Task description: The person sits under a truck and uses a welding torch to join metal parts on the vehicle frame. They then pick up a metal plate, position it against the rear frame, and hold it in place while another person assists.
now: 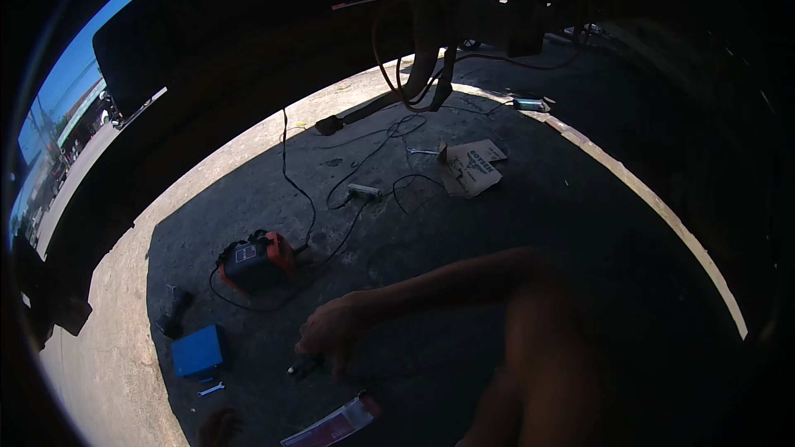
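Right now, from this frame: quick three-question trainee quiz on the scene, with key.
1. True or false: the blue box lies on the cardboard.
2. What is the hand nearest to? A) the small dark tool B) the power strip C) the cardboard
3. Short answer: which lies nearer the blue box, the orange machine or the cardboard?

Key: 1 false, it lies on the ground, far from the cardboard; 2 A; 3 the orange machine.
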A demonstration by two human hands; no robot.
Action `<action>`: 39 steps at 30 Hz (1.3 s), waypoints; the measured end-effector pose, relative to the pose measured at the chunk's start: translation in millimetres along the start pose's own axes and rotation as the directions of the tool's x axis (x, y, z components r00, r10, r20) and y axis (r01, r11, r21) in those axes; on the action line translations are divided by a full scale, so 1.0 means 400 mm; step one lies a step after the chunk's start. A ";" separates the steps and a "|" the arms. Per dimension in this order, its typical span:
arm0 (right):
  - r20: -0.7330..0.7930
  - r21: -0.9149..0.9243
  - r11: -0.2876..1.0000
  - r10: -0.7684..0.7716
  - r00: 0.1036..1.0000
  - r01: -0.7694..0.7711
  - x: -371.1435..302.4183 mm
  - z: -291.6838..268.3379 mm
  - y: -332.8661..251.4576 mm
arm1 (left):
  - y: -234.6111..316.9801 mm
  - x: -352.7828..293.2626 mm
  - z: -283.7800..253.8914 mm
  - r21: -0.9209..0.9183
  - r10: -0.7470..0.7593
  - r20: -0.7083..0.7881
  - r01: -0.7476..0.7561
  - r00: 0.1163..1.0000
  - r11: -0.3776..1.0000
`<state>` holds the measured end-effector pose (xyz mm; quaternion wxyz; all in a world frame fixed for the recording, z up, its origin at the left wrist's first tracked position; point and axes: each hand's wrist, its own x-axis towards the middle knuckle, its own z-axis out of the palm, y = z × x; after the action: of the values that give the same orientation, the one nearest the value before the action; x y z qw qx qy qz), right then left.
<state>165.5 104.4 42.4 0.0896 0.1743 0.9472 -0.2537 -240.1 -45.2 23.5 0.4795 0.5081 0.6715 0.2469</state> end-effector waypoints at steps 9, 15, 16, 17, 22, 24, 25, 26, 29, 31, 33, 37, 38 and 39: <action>0.069 0.071 0.968 0.236 0.969 -0.241 -0.325 0.036 0.036 | 0.042 0.265 0.181 0.100 -0.036 0.200 0.016 0.979 0.995; 0.057 0.062 0.961 0.267 0.962 -0.270 -0.420 0.051 0.027 | 0.049 0.322 0.212 0.099 -0.033 0.248 0.009 0.968 0.995; 0.050 0.059 0.964 0.257 0.965 -0.260 -0.424 0.050 0.027 | 0.053 0.327 0.213 0.079 -0.032 0.257 0.012 0.966 0.997; 0.044 0.054 0.967 0.248 0.968 -0.250 -0.425 0.050 0.026 | 0.057 0.327 0.213 0.024 -0.009 0.285 0.002 0.958 1.000; 0.034 0.002 0.972 0.235 0.971 -0.235 -0.425 0.047 0.028 | 0.094 0.362 0.229 0.128 0.013 0.431 -0.076 0.902 0.989; 0.033 0.003 0.967 0.255 0.966 -0.255 -0.421 0.042 0.025 | 0.093 0.372 0.235 0.195 -0.083 0.393 0.005 0.916 0.981; 0.064 -0.007 0.966 0.259 0.964 -0.259 -0.414 0.033 0.024 | 0.090 0.375 0.232 0.224 -0.070 0.413 -0.027 0.908 0.974; 0.063 0.026 0.966 0.255 0.965 -0.257 -0.407 0.023 0.021 | 0.086 0.375 0.234 0.272 -0.105 0.376 -0.002 0.921 0.962; 0.137 -0.007 0.953 0.300 0.944 -0.301 -0.369 -0.008 0.006 | 0.077 0.361 0.229 0.255 -0.062 0.354 -0.032 0.933 0.966; 0.122 -0.069 0.970 0.242 0.963 -0.235 -0.348 -0.024 -0.004 | 0.077 0.349 0.224 0.251 -0.072 0.339 -0.016 0.938 0.968; 0.116 -0.086 0.970 0.235 0.965 -0.226 -0.322 -0.032 -0.013 | 0.076 0.336 0.215 0.254 -0.089 0.310 0.008 0.947 0.967; 0.141 -0.086 0.975 0.216 0.966 -0.205 -0.286 -0.042 -0.021 | 0.073 0.313 0.191 0.254 -0.050 0.299 -0.029 0.953 0.967; 0.149 -0.081 0.979 0.197 0.969 -0.186 -0.274 -0.046 -0.021 | 0.073 0.307 0.184 0.276 -0.033 0.265 -0.043 0.964 0.960; 0.130 -0.098 0.982 0.175 0.976 -0.163 -0.265 -0.049 -0.023 | 0.073 0.302 0.180 0.260 -0.023 0.275 -0.051 0.961 0.964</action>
<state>258.3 76.6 90.6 0.1835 0.2324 0.9306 -0.2154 -165.6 65.4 -30.2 0.4944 0.6017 0.6215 0.0856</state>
